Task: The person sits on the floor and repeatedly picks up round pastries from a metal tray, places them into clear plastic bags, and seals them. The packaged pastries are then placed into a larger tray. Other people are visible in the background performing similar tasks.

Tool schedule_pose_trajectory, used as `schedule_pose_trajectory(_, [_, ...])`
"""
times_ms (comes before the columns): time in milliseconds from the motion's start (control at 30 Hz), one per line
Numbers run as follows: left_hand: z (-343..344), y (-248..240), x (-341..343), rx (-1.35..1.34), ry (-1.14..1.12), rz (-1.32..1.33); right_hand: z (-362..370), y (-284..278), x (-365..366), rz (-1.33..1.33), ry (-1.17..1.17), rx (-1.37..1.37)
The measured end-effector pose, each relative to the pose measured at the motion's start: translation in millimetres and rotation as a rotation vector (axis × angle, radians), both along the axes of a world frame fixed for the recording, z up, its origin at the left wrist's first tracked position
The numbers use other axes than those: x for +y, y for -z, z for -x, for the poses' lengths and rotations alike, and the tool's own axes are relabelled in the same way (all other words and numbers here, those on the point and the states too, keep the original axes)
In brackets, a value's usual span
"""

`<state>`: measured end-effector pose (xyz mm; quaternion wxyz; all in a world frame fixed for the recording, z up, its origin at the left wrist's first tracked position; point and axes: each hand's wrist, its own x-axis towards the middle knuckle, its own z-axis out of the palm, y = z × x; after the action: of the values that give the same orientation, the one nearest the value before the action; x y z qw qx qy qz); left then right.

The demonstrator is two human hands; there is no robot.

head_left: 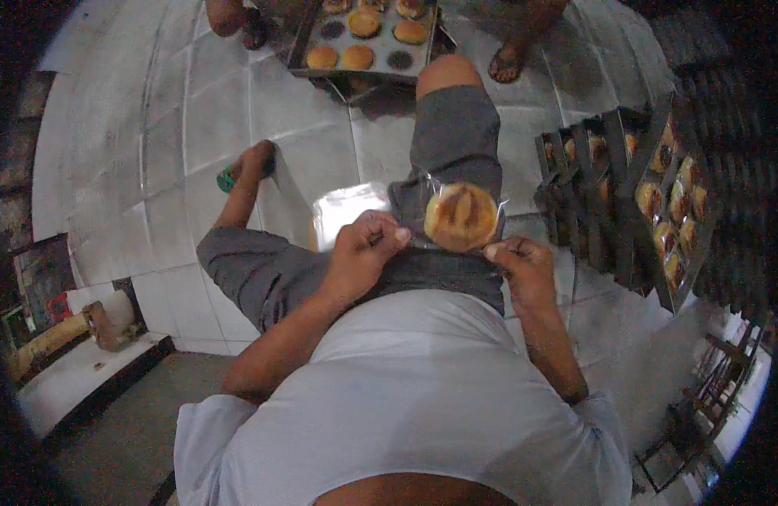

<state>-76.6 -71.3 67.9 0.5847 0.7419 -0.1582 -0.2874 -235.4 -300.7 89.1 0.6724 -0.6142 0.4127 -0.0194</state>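
Observation:
A round browned bun point(461, 218) with darker streaks on top sits inside a clear plastic bag point(502, 207) above my lap. My right hand point(524, 268) pinches the bag's lower right corner between thumb and fingers. On the other side my left hand point(368, 251) is closed, thumb against fingers, at the bag's left edge. Beside that hand, a stack of shiny clear bags point(347, 209) rests by my thigh. Ahead of my knee stands a dark metal tray point(376, 61) with several round buns point(357, 57) in its hollows; a few hollows show no bun.
To the right, stacked dark trays point(634, 202) lean at an angle, one holding several wrapped buns point(678, 202). Bare feet and legs of other people point(505, 63) are near the bun tray. A low white ledge point(85, 379) lies at the left. Pale tiles point(165, 169) cover the floor.

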Motion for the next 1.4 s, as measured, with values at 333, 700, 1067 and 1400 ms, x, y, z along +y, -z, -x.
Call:
schedule_pose_trajectory(333, [-2.5, 19.4, -28.6, -0.48, 0.224, -0.15, -7.6, 22.9, -23.0, 0.143, 0.175, -0.212])
schedule_pose_trajectory(700, [-32.4, 20.4, 73.9, -0.475, -0.343, -0.081, -268.4, -12.0, -63.1, 1.523, -0.423, -0.731])
schedule_pose_trajectory(1067, [-13.4, 74.9, 91.8, -0.798, 0.249, -0.773, -225.9, 76.3, 75.0, 0.516, -1.076, -0.299])
schedule_pose_trajectory(1400, [-7.7, 74.0, 90.5, -0.916, 0.094, -0.631, -204.4, 78.3, 69.7, 0.698, -1.155, -0.32])
